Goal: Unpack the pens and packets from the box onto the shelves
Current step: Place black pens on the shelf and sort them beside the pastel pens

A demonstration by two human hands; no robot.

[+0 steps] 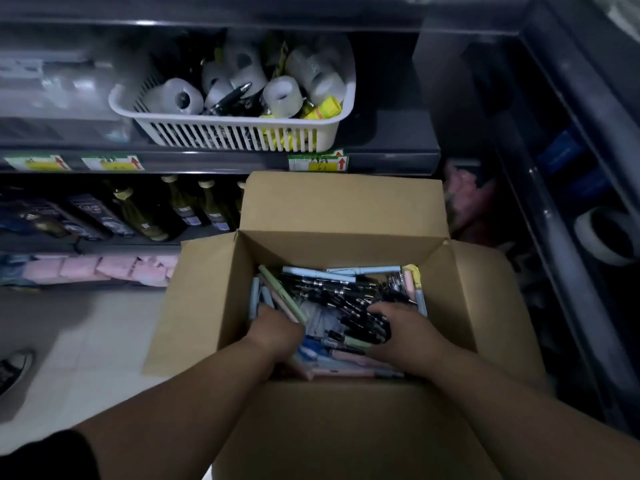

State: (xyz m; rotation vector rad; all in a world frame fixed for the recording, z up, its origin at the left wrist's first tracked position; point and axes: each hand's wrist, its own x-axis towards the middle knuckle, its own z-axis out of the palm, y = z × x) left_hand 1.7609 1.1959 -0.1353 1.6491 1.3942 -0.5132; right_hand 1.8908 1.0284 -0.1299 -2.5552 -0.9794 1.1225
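We saw the box (207, 292) open on top; the basket (235, 135) crowded the shelf (388, 129), leaving room at its right.

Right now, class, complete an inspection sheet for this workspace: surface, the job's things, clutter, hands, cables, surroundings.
Surface: pale tiled floor; open cardboard box, flaps up.
Job's things: black pens heaped in the box among pastel pens.
Clutter: white slotted basket on the shelf above, holding tape rolls.
Hands: left hand and right hand both inside the box; the right grips black pens, the left's fingers are hidden.
Cables: nothing seen.
Surroundings: dark shelves; bottles on a lower shelf; a shoe at the left edge.
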